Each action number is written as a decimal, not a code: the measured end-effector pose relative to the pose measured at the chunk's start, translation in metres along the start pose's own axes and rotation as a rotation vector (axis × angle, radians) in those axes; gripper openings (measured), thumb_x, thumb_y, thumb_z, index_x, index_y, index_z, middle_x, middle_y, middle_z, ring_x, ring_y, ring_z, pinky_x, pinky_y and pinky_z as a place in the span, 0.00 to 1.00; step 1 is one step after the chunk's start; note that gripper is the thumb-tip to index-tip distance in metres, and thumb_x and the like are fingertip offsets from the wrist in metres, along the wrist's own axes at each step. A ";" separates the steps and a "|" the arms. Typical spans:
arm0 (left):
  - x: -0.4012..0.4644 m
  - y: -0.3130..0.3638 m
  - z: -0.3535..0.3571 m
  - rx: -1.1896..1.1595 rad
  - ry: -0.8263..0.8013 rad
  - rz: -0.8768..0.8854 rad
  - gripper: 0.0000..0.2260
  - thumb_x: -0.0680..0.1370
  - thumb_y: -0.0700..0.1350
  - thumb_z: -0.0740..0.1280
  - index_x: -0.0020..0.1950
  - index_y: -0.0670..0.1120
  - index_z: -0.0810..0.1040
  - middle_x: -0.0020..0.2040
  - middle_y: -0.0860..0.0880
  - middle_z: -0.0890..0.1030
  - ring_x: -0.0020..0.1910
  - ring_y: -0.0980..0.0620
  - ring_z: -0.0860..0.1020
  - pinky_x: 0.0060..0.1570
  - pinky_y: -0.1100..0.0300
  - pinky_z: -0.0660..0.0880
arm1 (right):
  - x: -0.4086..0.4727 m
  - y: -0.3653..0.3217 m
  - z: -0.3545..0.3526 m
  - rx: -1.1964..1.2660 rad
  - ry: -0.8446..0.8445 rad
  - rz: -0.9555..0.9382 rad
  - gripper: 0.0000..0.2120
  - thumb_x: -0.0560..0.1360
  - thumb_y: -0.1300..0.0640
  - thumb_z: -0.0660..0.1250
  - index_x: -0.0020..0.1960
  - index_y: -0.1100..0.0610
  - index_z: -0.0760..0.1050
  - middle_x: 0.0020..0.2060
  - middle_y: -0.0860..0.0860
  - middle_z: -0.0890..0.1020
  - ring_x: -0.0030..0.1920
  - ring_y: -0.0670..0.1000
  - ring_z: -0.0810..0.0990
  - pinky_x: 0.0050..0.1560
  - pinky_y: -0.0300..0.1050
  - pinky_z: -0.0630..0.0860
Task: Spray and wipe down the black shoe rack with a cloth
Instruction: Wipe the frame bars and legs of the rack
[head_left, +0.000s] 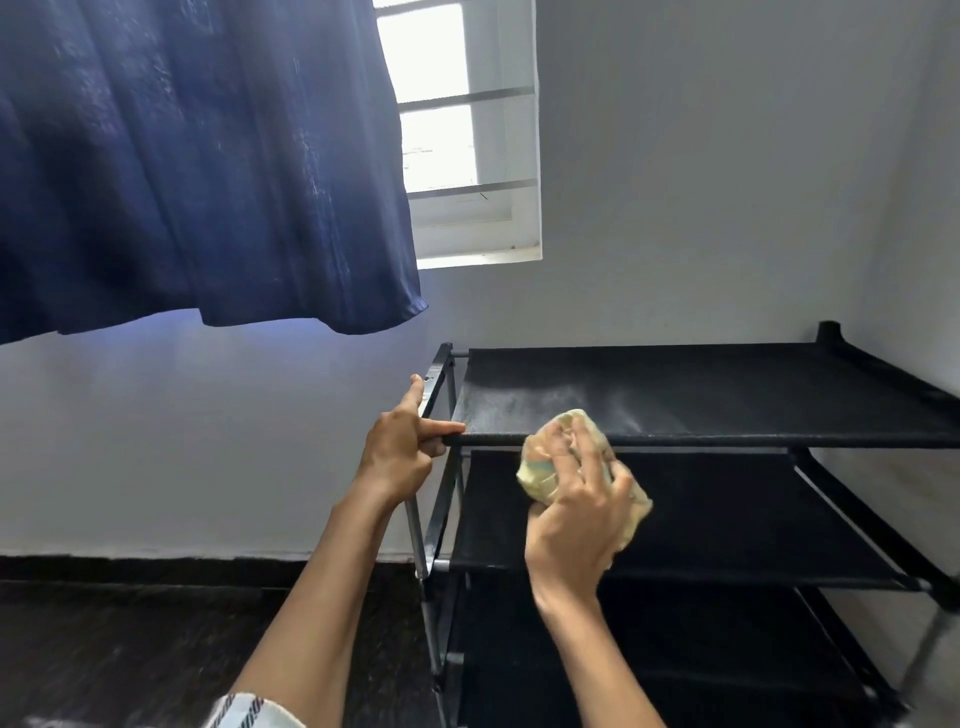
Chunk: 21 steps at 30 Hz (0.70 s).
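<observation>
While the rack (701, 395) is steadied at its front-left corner by the left hand (397, 449), curled round the frame, the bunched cloth (540, 467), gripped by the right hand (576, 512), is best drawn in overlapping strokes across the top shelf's pale, dusty-looking patch.

Daylight enters through the window (462, 130), whose panes are blown out to near white. The dark blue curtain (197, 161) blocks much of it, leaving the room dim and bluish, with a soft glow on the wall (701, 182) below the hem. The floor (130, 639) is almost black. The right hand (576, 514) is slightly motion-blurred. Wide-angle distortion bends straight lines toward the edges
</observation>
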<state>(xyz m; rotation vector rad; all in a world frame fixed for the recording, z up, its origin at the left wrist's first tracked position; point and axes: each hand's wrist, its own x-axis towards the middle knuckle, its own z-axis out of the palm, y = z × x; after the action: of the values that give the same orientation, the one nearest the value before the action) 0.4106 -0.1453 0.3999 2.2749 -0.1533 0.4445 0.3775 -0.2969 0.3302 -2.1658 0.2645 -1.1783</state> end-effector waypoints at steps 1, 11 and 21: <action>-0.001 0.000 0.000 0.025 0.012 0.004 0.38 0.72 0.25 0.63 0.77 0.43 0.51 0.51 0.50 0.84 0.52 0.54 0.81 0.60 0.59 0.74 | -0.002 -0.002 0.000 0.000 -0.013 0.043 0.35 0.59 0.70 0.77 0.64 0.52 0.77 0.65 0.49 0.76 0.56 0.59 0.74 0.53 0.52 0.75; -0.014 0.013 0.000 0.094 0.081 0.017 0.36 0.73 0.31 0.67 0.76 0.42 0.55 0.54 0.47 0.83 0.56 0.52 0.79 0.55 0.62 0.72 | -0.022 -0.049 0.017 -0.002 -0.097 -0.338 0.26 0.60 0.63 0.79 0.58 0.53 0.81 0.56 0.49 0.83 0.48 0.56 0.80 0.45 0.49 0.80; -0.018 0.021 0.005 0.216 0.121 0.006 0.28 0.75 0.29 0.64 0.72 0.50 0.67 0.54 0.51 0.83 0.59 0.54 0.78 0.58 0.63 0.71 | -0.010 -0.011 0.007 0.104 0.037 0.010 0.32 0.58 0.71 0.76 0.61 0.54 0.79 0.61 0.49 0.79 0.60 0.51 0.69 0.61 0.48 0.69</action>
<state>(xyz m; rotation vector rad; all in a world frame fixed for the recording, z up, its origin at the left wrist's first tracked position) 0.3901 -0.1639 0.4047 2.4501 -0.0525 0.6262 0.3757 -0.2803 0.3275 -2.0526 0.2253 -1.2010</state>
